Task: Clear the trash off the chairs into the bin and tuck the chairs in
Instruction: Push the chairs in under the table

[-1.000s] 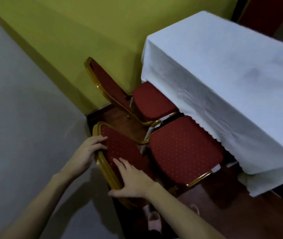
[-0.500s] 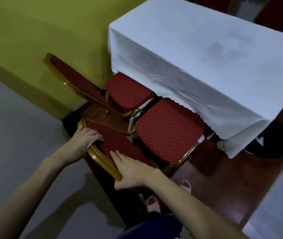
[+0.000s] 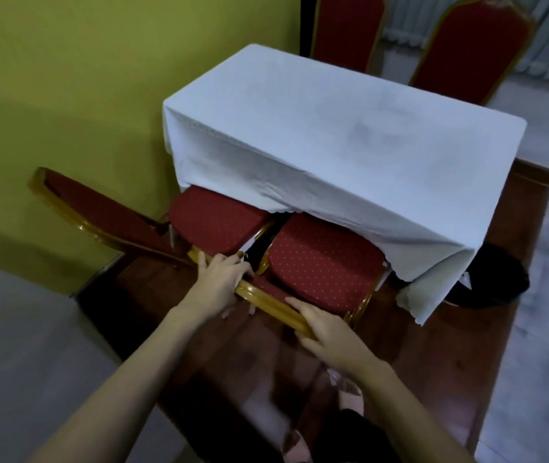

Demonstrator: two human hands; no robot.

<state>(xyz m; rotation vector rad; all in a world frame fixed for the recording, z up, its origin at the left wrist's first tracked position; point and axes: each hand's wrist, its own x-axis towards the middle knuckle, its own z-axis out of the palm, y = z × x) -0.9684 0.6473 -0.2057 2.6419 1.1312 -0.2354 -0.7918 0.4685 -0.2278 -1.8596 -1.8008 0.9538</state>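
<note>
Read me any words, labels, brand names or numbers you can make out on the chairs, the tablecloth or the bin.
None: no readable text anywhere in this view.
Near chair: only a dotted pattern on the red fabric, no label visible.
Tablecloth: plain white, no print.
Black bin: a small white patch at its edge, too small and blurred to read.
Left hand and right hand on the gold chair frame cover no visible tag.

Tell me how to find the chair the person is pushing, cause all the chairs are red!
Find the table with the white tablecloth. Two red chairs sit side by side at its near edge, seats partly under the cloth. The pushed chair is the one farther from the yellow wall; unlike its neighbour, both hands, left hand and right hand, rest on its gold back rail.
</note>
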